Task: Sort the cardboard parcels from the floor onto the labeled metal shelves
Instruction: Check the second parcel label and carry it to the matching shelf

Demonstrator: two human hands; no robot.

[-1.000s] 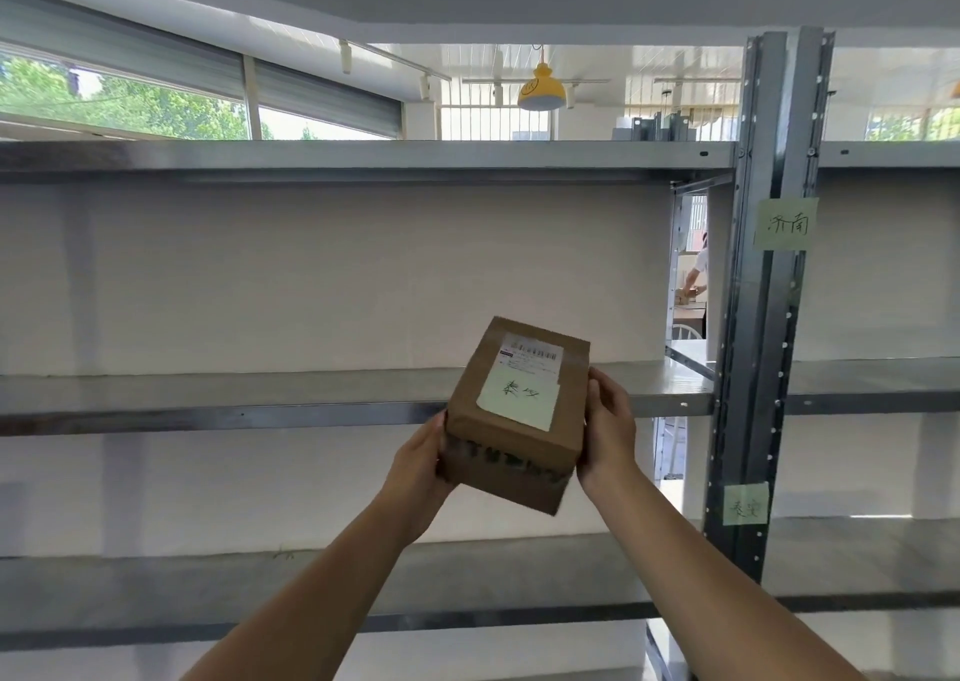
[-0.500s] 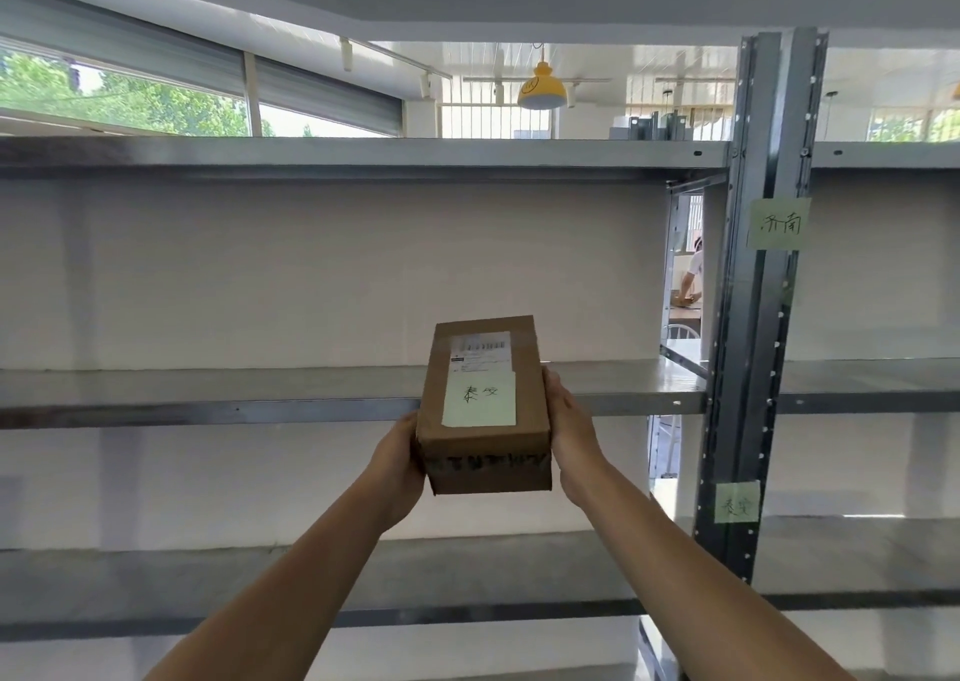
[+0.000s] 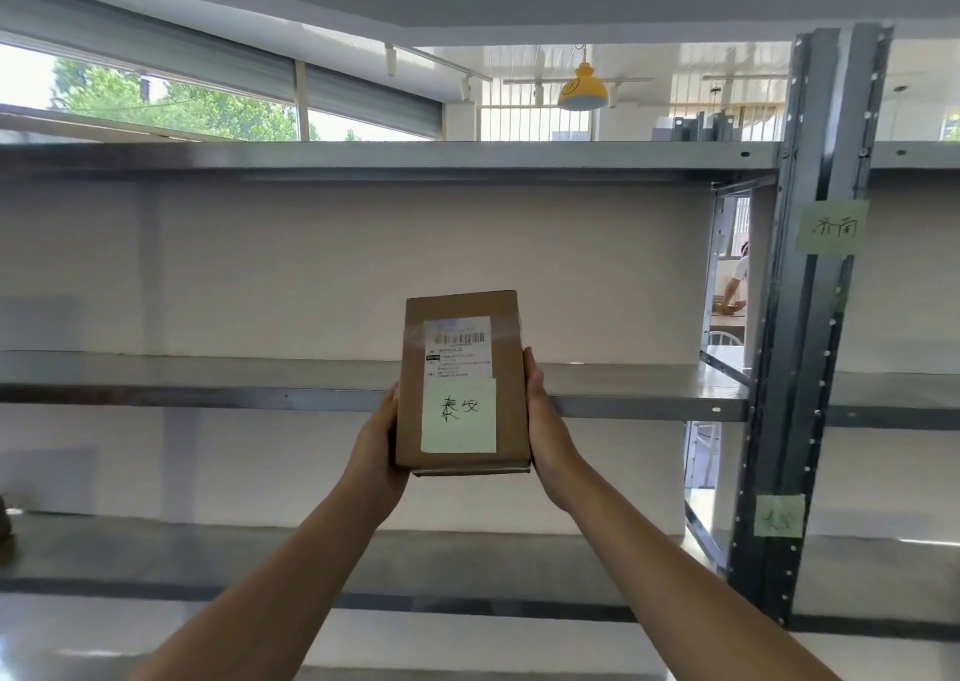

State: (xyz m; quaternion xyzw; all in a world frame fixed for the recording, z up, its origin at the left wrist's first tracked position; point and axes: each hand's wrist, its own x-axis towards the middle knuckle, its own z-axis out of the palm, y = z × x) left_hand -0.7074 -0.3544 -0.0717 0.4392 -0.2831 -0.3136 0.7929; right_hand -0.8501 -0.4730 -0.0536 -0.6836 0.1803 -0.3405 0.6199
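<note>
A small brown cardboard parcel [image 3: 509, 316] stands upright in the air in front of the middle metal shelf [image 3: 208, 386]. It carries a white barcode label and a pale green note with handwritten characters. My left hand [image 3: 376, 444] grips its left side and my right hand [image 3: 545, 423] grips its right side. The grey upright post [image 3: 810, 316] at the right bears two green labels, an upper label [image 3: 831, 226] and a lower label [image 3: 778, 515].
The top shelf [image 3: 363, 158] and the lower shelf [image 3: 156, 550] run across the view in front of a white wall. Through the gap beside the post, another person's arm and a table show. A dark object sits at the far left edge of the lower shelf.
The parcel turned from tilted to upright and square to me, with its labelled face now fully toward the camera. Both hands kept their hold and shifted slightly left.
</note>
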